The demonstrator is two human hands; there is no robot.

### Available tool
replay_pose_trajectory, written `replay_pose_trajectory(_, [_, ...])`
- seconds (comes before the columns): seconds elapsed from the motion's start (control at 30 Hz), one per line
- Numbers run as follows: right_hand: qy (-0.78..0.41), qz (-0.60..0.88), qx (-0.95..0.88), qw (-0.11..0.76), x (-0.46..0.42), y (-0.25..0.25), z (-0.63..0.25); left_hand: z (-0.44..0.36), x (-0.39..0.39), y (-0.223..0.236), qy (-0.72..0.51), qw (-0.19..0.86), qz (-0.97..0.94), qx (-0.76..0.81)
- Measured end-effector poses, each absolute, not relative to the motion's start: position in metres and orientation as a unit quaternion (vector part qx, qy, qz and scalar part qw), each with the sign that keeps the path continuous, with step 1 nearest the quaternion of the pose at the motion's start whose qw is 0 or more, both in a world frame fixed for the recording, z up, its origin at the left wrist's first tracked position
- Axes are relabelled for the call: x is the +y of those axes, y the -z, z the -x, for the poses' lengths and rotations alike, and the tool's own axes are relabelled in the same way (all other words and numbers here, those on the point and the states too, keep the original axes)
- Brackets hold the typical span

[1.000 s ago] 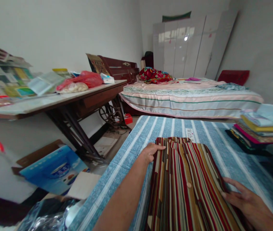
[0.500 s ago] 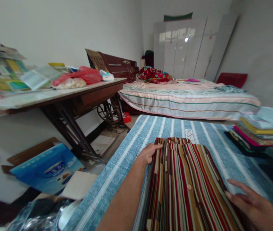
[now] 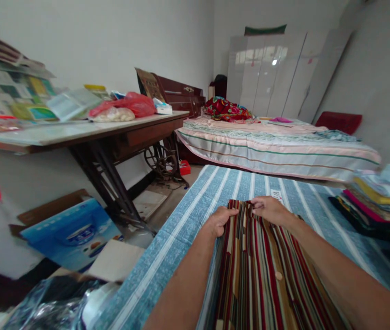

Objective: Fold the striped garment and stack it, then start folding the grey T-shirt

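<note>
A folded cloth (image 3: 266, 270) with red, brown and cream stripes and a small button lies on the blue striped bed cover (image 3: 188, 229) in front of me. My left hand (image 3: 219, 220) grips its far left corner, fingers curled over the edge. My right hand (image 3: 270, 208) pinches the far edge of the cloth just beside the left hand. Both forearms stretch forward over the cloth.
A stack of folded coloured cloths (image 3: 380, 197) sits at the right on the cover. A sewing-machine table (image 3: 78, 135) with bags and papers stands at the left, cardboard boxes (image 3: 67, 229) beneath. A second bed (image 3: 277, 142) and white wardrobe (image 3: 277, 78) are beyond.
My right hand has left the cloth's near right side and gone forward to its far edge, next to the left hand. The left hand has stayed at the far left corner.
</note>
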State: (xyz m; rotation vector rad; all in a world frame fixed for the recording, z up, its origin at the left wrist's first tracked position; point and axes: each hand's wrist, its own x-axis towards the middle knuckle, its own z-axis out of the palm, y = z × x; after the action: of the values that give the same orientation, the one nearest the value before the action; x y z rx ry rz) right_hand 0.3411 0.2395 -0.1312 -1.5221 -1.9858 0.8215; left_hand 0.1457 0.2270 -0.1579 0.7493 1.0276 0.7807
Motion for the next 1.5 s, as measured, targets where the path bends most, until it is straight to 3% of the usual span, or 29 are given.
replay_pose_trajectory(0.3, [-0.376, 0.543, -0.727, 0.188, 0.276, 0.137, -0.333, -0.147, 0.227, 0.158, -0.343, 0.753, -0.334, 0.452])
replay_pose_trajectory(0.63, [-0.42, 0.533, -0.702, 0.215, 0.279, 0.143, -0.334, -0.148, 0.226, 0.156, -0.351, 0.743, -0.338, 0.458])
replay_pose_trajectory(1.1, [-0.487, 0.524, -0.677, 0.175, 0.28, 0.124, -0.324, -0.147, 0.224, 0.155, -0.348, 0.745, -0.336, 0.46])
replay_pose_trajectory(1.5, [-0.544, 0.458, -0.649, 0.27, 0.28, 0.124, -0.324, -0.146, 0.224, 0.156, -0.346, 0.782, -0.342, 0.389])
